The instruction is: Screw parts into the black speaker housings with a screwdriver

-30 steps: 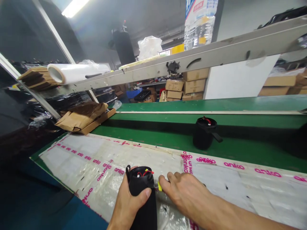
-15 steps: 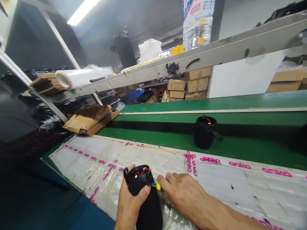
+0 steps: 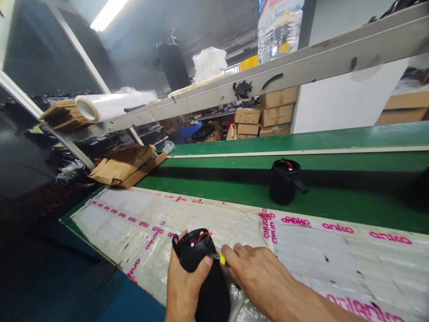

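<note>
A black fabric-covered cylinder is tilted near the front of the bench, with red wires and a small white connector in its open top. My left hand is wrapped round its upper part, thumb on the near side below the rim. In my right hand, closed, is a small yellow-ended tool with a thin blade-like tip at the cylinder's side, close to my left thumb. Most of the tool is hidden by the fingers.
Another black cylinder with red wires stands on the green surface beyond the plastic-covered bench top. Flattened brown cardboard lies at the left. Overhead, a metal shelf bears a plastic roll and a bottle.
The view has shifted slightly. Both hands keep their hold, and the tool tip stays at the cylinder's side with hardly any movement.
</note>
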Demonstrator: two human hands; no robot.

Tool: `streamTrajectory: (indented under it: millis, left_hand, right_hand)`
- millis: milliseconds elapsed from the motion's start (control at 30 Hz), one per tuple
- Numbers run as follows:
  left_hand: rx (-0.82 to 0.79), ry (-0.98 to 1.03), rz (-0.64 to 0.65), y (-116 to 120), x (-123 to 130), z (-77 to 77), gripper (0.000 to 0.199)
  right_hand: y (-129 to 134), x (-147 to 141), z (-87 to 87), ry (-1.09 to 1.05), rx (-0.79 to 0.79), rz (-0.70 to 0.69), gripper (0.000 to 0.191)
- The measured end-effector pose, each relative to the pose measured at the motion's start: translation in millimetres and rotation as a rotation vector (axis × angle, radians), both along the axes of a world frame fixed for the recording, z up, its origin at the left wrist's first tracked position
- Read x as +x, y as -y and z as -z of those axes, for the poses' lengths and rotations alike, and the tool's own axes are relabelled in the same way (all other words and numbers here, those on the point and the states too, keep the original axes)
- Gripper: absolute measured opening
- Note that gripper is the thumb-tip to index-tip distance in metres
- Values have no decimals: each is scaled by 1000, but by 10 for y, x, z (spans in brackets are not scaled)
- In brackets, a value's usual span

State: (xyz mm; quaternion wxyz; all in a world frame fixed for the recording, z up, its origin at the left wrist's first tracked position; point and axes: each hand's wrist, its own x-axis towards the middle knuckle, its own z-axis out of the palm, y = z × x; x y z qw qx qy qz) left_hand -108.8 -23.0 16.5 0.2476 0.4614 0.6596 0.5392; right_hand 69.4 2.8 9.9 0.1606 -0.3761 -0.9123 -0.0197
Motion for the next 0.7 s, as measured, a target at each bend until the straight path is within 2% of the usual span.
streamTrajectory:
  millis: [67, 200, 300, 433, 600, 700]
  left_hand:
    - [-9, -22, -32, 3, 18, 11, 84]
    - [-26, -58, -87, 17, 89, 8, 83]
    - [-48, -81, -111, 18, 136, -6, 79]
    - [-66, -106, -151, 6, 167, -13, 77]
    - [-49, -79, -151, -12, 119, 6, 82]
    - [-27, -28, -123, -16, 46, 10, 84]
  right_hand:
    - [33, -18, -26, 17, 0, 38, 23]
    - [112, -43, -122, 113, -18, 97, 31]
    - [150, -53, -230, 192, -67, 77, 37]
    - [161, -74, -312, 165, -78, 75, 31]
    - [150, -103, -181, 77, -40, 97, 24]
    - [142, -74, -106, -98, -18, 68, 22]
